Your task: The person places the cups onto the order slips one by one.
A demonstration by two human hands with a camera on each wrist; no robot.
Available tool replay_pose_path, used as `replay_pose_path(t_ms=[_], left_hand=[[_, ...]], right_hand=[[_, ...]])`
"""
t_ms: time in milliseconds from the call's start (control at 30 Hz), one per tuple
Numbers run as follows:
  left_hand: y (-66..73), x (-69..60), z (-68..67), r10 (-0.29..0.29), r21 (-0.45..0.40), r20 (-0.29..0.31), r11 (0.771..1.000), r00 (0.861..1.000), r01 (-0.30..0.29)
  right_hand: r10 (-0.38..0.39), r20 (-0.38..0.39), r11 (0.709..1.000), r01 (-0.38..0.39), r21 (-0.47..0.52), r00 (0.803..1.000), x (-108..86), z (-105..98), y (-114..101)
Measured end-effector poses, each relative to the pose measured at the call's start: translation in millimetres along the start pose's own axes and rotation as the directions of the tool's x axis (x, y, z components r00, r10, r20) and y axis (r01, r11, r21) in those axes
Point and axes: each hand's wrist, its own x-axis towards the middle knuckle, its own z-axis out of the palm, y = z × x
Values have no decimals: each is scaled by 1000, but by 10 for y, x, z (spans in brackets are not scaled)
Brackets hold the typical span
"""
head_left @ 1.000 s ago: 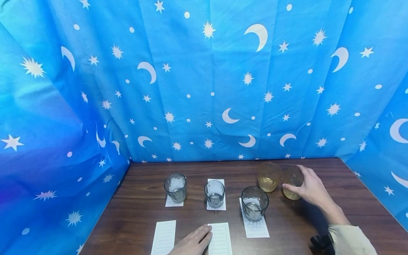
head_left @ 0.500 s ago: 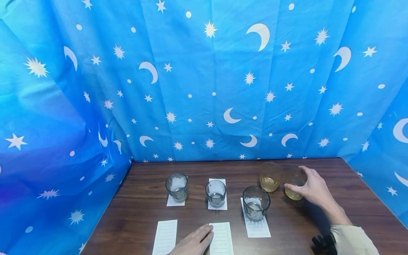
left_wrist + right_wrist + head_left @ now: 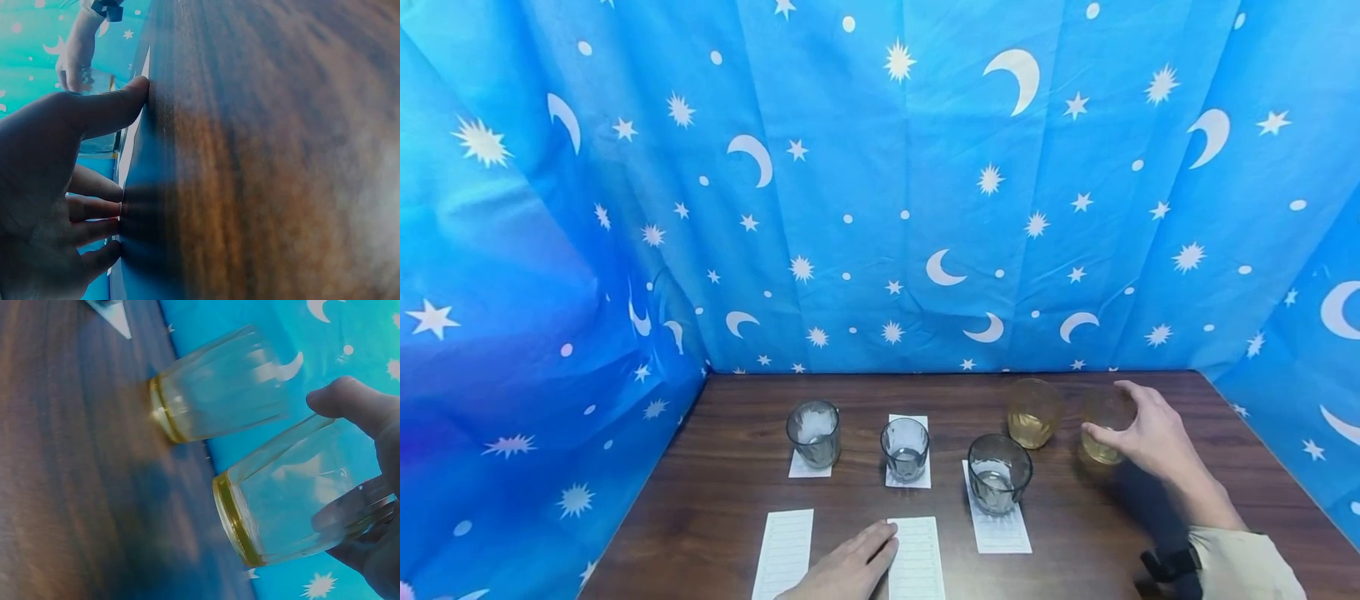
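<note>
Right hand (image 3: 1157, 437): fingers curved round an amber glass (image 3: 281, 506); base contact with the desk (image 3: 700, 533) unclear. Left hand (image 3: 848, 563): fingers extended, holding nothing; wrist cut off in head view.

On table (image 3: 692, 525), left to right: first glass (image 3: 813, 435), second glass (image 3: 905, 452), third glass (image 3: 999, 477), each on slip (image 3: 1003, 536). Fourth glass (image 3: 1032, 417) behind third, to right; fifth glass (image 3: 1102, 433) right of fourth, in right hand (image 3: 1161, 442). Nearer: left front slip (image 3: 784, 550), right front slip (image 3: 916, 558), left hand (image 3: 846, 564) between. Curtain (image 3: 865, 183) behind table.
</note>
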Motion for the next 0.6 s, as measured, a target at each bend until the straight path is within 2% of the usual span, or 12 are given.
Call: replay_pose_path(t_ms=[167, 300, 467, 600], left_hand=[[-9, 3, -50, -10, -17, 31, 1000, 999, 10], [-3, 8, -83, -21, -42, 57, 999, 998, 23], [6, 3, -82, -3, -41, 39, 999, 999, 5], [13, -3, -70, 4, -9, 4, 1000, 1000, -4]], right_hand=[[-39, -61, 999, 40, 12, 997, -10, -115, -64], [-60, -80, 998, 61, 13, 995, -27, -188, -126], [-82, -91, 997, 82, 1, 993, -42, -252, -214], [-100, -90, 995, 100, -8, 991, -42, -312, -295]])
